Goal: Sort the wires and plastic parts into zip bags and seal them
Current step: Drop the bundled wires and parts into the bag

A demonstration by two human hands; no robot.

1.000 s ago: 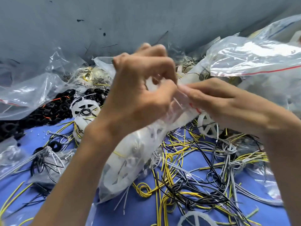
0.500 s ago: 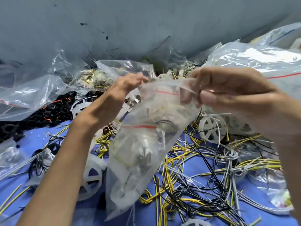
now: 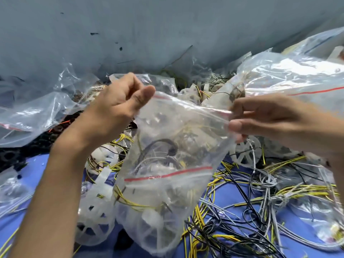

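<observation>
We hold a clear zip bag (image 3: 173, 146) up between our hands, above a blue mat (image 3: 230, 190) and in front of a grey wall (image 3: 167, 25). Its mouth is on top and runs from left to right, sloping slightly down toward the right. Its long axis hangs downward from there, with the bottom end low in the view and leaning a little left.

Our left hand (image 3: 119, 107) pinches the upper left corner. The thumb is pressed flat on the film and the other fingers are curled in behind it. Our right hand (image 3: 270, 116) pinches the upper right corner between thumb and forefinger, beside a red seal stripe. The remaining fingers are curled underneath and blurred. We cannot tell whether the seal is pressed closed along its length.

The film is thin, glossy and wrinkled. Through it we see black, grey and yellow wire and pale, spoked, round plastic pieces. A second red stripe crosses lower down, and we cannot tell which layer it belongs to.

Loose wires (image 3: 264, 194) lie tangled on the mat, thin and limp in yellow, black and grey. A white spoked plastic wheel (image 3: 243, 155) rests just below our right hand, and another white wheel (image 3: 93, 220) lies beside the bag's lower left. Black plastic rings (image 3: 33, 146) are heaped at the far left under a crumpled clear bag (image 3: 28, 116). A large puffed bag (image 3: 297, 79) with its own red stripe sits behind our right hand.
</observation>
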